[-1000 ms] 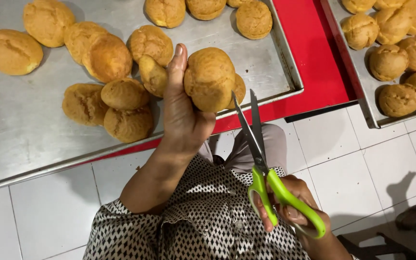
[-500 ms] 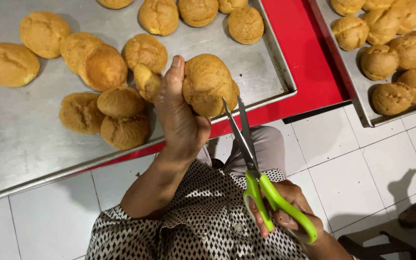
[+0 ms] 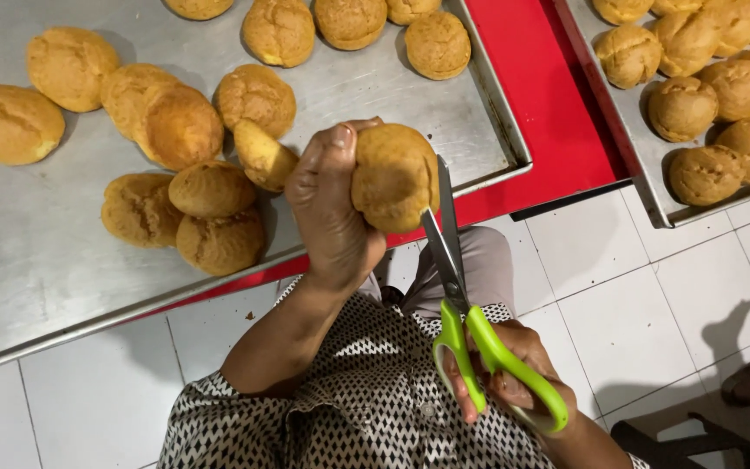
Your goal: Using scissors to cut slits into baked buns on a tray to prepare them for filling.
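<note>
Fingers (image 3: 327, 152) of our left hand (image 3: 332, 208) curl tightly around a golden round pastry shell (image 3: 392, 176), thumb over the top, lifting it clear of the metal tray (image 3: 36, 287) so that its side faces the scissors (image 3: 470, 313). We judge it is held up and turned this way to give the blades free access to its edge, away from the other shells.

Our right hand (image 3: 514, 382) grips the green handles, fingers threaded through the loops and partly spread, so the steel blades stand slightly apart. Their tips touch the right side of the shell, at its lower half; whether they have already bitten in we cannot tell.

Below and left of the held shell, more baked shells (image 3: 210, 217) lie clustered on the tray, some touching or leaning on each other, others spaced out toward its far edge. A second tray (image 3: 653, 204) of shells sits to the right, apart from the first, both resting on a red worktop (image 3: 540, 104). Under us shows a white tiled floor (image 3: 653, 295).
</note>
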